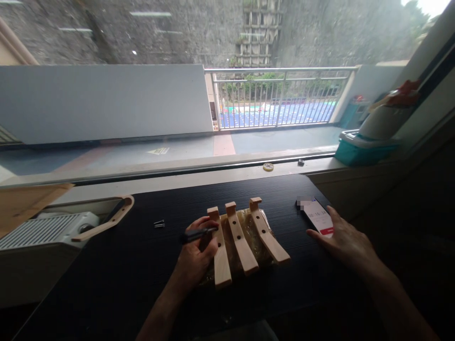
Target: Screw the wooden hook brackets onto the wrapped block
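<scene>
In my left hand (197,253), closed, is a dark pen-shaped tool (199,234), its tip at the upper hole of a pale wooden hook (222,265). The fingers of that hand also touch this hook. Two similar hooks, a middle one (243,250) and a right one (270,242), lie beside it, each with two holes and a bent top. Beneath them is a shiny, crinkled brownish plastic packet (250,232). My right hand (350,244) grips the near end of a smartphone (317,215) between thumb and fingers; its lit screen shows a timer.
Several small screws (159,223) lie on the black table (142,265). A curved wooden piece (110,221) rests at the table's left edge, near a white slatted appliance (53,230). Along the windowsill are a yellow ring (268,166), a small dark object (301,162) and a teal container (362,150).
</scene>
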`<state>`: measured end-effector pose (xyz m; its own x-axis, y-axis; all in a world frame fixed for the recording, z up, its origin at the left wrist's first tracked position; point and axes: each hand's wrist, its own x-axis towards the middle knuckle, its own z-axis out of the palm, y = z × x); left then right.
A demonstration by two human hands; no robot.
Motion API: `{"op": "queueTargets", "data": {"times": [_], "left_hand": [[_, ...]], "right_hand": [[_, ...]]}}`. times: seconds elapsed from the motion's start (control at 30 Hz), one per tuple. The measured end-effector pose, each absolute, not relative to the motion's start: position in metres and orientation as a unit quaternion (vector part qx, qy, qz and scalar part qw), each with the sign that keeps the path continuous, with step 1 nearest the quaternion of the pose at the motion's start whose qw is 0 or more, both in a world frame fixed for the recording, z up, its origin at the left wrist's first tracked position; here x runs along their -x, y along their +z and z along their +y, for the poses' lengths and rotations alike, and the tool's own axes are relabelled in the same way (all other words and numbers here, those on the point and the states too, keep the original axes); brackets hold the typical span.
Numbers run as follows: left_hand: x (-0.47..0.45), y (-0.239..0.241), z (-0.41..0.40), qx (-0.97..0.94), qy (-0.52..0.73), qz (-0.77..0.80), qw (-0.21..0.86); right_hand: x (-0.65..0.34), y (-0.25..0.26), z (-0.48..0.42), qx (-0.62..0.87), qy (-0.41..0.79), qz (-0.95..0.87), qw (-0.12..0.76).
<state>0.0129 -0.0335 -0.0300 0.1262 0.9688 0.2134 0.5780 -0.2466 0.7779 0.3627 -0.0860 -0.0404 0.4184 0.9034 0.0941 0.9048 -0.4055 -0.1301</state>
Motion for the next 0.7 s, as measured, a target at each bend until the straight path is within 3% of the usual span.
{"op": "queueTargets", "data": {"times": [0.4,0.7], "left_hand": [[-0.014,-0.023,-0.037,-0.714,0.364,0.544,0.248],[-0.011,-0.034,-0.031,-0.722,0.354,0.551,0.225]], "right_hand": [[-0.367,-0.064,-0.083,0.833,-0.048,-0.540,0.110],[-0.314,-0.045,-0.093,0.727,-0.178,-0.599,0.285]]}}
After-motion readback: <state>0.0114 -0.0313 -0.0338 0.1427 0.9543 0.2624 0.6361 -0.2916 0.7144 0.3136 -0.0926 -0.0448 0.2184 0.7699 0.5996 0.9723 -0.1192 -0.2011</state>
